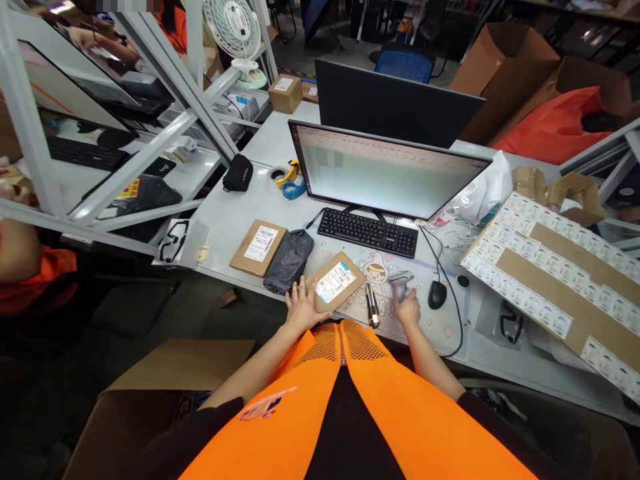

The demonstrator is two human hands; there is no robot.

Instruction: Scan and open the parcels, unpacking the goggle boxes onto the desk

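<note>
My left hand (301,308) lies with fingers spread against the near left edge of a small brown cardboard parcel (334,281) with a white label, flat on the desk. My right hand (409,308) is at the desk's front edge, fingers curled around a small pale item that is blurred and that I cannot name. A black and yellow utility knife (371,303) lies between my hands on a cartoon desk mat (376,275). A black mouse (437,294) sits just right of my right hand.
A black plastic mailer (289,261) and a second labelled parcel (259,247) lie left of the first. Behind are a keyboard (368,232), a monitor (385,170), tape rolls (289,180), a label sheet board (560,280) at right. An open carton (165,380) stands on the floor at left.
</note>
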